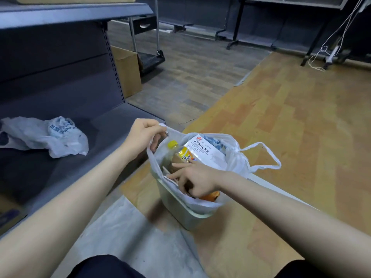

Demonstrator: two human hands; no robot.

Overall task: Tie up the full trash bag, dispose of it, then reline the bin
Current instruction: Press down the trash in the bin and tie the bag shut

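Sat on the wooden floor (301, 121), close to the front edge of a dark shelf (112, 125): a small clear bin (180, 213) with a white trash bag (236, 163) inside, full to the top. Packed in the bag: a bottle (180, 155) with a yellow cap, a white box (202, 151) marked STAPLES, and something orange at the near rim, too hidden to name. Left hand (144, 135) curled tight around one bag handle (160, 130), lifted at the bin's left rim. Right hand (192, 179) down in the bag's mouth, some fingers straight and resting on the things inside, others bent under; cannot tell if gripping anything. Other bag handle (269, 157) loose and hanging out past the bin's far right rim, touching no hand. Lying crumpled on the shelf, well apart from the bin: a spare white plastic bag (50, 137). Spread flat on the floor under the near side of the bin: a pale sheet (124, 237).
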